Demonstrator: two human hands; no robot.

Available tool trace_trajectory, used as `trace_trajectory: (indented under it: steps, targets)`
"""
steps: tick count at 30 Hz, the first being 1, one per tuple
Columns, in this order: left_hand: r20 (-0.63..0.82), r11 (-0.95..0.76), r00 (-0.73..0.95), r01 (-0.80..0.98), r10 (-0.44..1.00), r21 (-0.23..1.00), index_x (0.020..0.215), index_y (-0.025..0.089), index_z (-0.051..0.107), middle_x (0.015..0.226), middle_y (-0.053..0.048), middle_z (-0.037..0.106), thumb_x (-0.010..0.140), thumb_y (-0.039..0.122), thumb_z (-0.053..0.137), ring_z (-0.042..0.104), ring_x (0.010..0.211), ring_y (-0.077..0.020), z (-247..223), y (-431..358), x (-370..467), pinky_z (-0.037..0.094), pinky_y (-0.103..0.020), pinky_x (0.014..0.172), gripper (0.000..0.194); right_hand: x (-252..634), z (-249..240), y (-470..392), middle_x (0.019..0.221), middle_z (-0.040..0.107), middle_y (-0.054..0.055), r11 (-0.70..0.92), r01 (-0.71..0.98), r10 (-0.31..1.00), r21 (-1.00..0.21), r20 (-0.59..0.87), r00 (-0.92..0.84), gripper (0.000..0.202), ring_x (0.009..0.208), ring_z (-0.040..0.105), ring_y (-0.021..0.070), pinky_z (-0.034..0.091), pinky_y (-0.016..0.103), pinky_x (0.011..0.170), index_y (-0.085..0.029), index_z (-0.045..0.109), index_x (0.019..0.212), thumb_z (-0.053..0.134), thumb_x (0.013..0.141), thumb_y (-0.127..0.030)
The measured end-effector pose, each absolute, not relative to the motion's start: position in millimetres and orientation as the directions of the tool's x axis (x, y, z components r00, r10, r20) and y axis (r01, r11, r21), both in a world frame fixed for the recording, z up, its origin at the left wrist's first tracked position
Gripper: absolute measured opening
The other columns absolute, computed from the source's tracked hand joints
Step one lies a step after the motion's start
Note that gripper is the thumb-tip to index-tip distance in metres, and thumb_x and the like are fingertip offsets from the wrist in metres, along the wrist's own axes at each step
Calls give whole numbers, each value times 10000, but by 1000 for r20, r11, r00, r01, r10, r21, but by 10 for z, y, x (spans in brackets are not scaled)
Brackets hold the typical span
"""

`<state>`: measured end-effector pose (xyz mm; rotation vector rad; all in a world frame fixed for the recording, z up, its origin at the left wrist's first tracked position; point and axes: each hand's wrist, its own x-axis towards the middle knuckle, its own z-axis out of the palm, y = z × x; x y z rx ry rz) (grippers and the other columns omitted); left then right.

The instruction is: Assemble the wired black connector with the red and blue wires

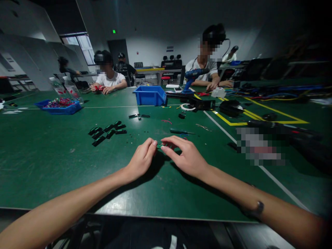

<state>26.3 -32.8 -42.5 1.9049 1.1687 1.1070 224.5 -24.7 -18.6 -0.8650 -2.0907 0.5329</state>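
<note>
Between my two hands, just above the green table (62, 173), is a small green circuit board (159, 146). My left hand (142, 157) is closed, its thumb and fingers pinching the board's left end. The thumb and forefinger of my right hand (185, 155) hold the other end, and its remaining fingers curl behind. Most of the board is hidden by my fingertips. Beyond my left hand lie several black pieces with green tops (105, 132). A screwdriver (181, 131) rests just past my right hand, with short wires by it.
A blue bin (150, 95) stands at the far middle, near a blue power drill (193, 77). At the left, a blue tray (62, 106) holds coloured wires beside two bottles. A black power tool (287, 129) lies at the right. Several people sit across the table and behind.
</note>
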Motion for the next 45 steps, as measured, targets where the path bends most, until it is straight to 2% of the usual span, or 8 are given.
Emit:
trace_trajectory:
  steps: [4,11,16,25,32,36,41,45]
  targets:
    - [355,-422,235,379,905,823,855,195,488,754,13,504,1070,488,324,468,705,-132,-402,-326,228,375,-278,690,398,2163,-183,-214,956,734,58,485,227,792,-844,315,-523,287,791,686,170,550,288,706,-186,668,1170,527,1021,-387]
    - [410,-506,297,477,862,718,932,199,519,792,-10,552,1068,474,325,500,748,-159,-380,-261,124,384,-292,723,363,2156,-190,-42,861,693,21,314,89,786,-945,206,-583,306,744,669,151,555,283,698,-181,644,1156,695,901,-341]
    - [403,-521,331,498,853,694,936,198,525,825,-22,587,1066,469,336,517,768,-164,-415,-239,121,386,-291,724,355,2167,-227,23,863,698,16,234,86,776,-968,133,-617,348,745,668,143,552,272,685,-161,652,1105,755,842,-365]
    - [370,-519,368,527,853,673,910,190,518,833,-22,597,1067,461,343,514,758,-155,-438,-250,151,390,-291,730,359,2236,-321,14,817,709,29,195,87,739,-977,88,-668,405,656,659,120,523,235,586,-140,684,1140,710,887,-456]
    - [334,-522,412,544,848,657,910,192,522,807,-13,609,1067,460,350,515,732,-152,-442,-252,155,380,-291,718,355,2294,-314,36,812,737,53,177,118,717,-977,46,-696,412,651,671,128,516,235,582,-117,697,1109,700,894,-468]
    - [336,-549,441,573,832,609,927,190,533,829,-18,610,1069,452,353,512,749,-157,-440,-236,140,375,-301,732,348,2305,-315,25,795,735,55,177,136,702,-975,28,-712,397,657,668,129,499,231,578,-118,706,1005,693,893,-499]
    - [365,-636,520,615,772,466,940,195,526,829,-24,579,1078,426,328,503,789,-176,-404,-222,114,371,-324,768,334,2303,-350,11,812,733,57,187,105,697,-977,57,-715,396,669,676,140,530,253,604,-125,684,989,694,888,-507]
    - [348,-662,563,620,749,421,906,195,502,779,-12,533,1087,407,298,476,743,-169,-361,-195,102,361,-325,755,346,2294,-360,-7,801,727,51,193,110,706,-975,60,-706,399,658,665,135,525,255,608,-128,687,992,686,888,-513]
